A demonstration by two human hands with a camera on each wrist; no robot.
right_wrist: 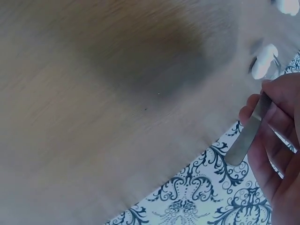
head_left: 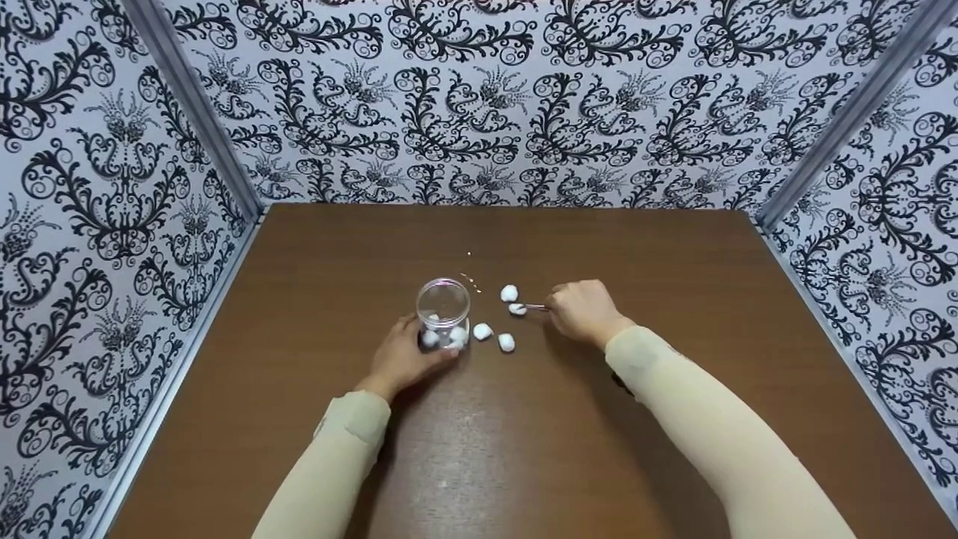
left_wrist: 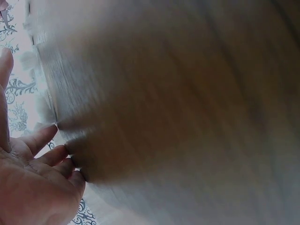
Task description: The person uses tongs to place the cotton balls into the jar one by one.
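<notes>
A clear round jar (head_left: 443, 303) stands on the table with several white cotton balls inside. My left hand (head_left: 404, 355) holds the jar low down, thumb at the front and fingers along its left side. In my right hand (head_left: 587, 308) is a slim metal pair of tweezers (right_wrist: 248, 133), pinched between thumb and fingers. Its tips are at a cotton ball (head_left: 517, 308); whether that ball is off the table I cannot tell. Close by lie three more, a far cotton ball (head_left: 509, 293), one cotton ball (head_left: 483, 331) beside the jar, and a near cotton ball (head_left: 507, 343).
Small bright specks (head_left: 471, 281) show on the brown wooden table (head_left: 337, 254) behind the jar. Black-and-white patterned walls (head_left: 479, 112) with grey metal edge strips enclose the table at the back and both sides.
</notes>
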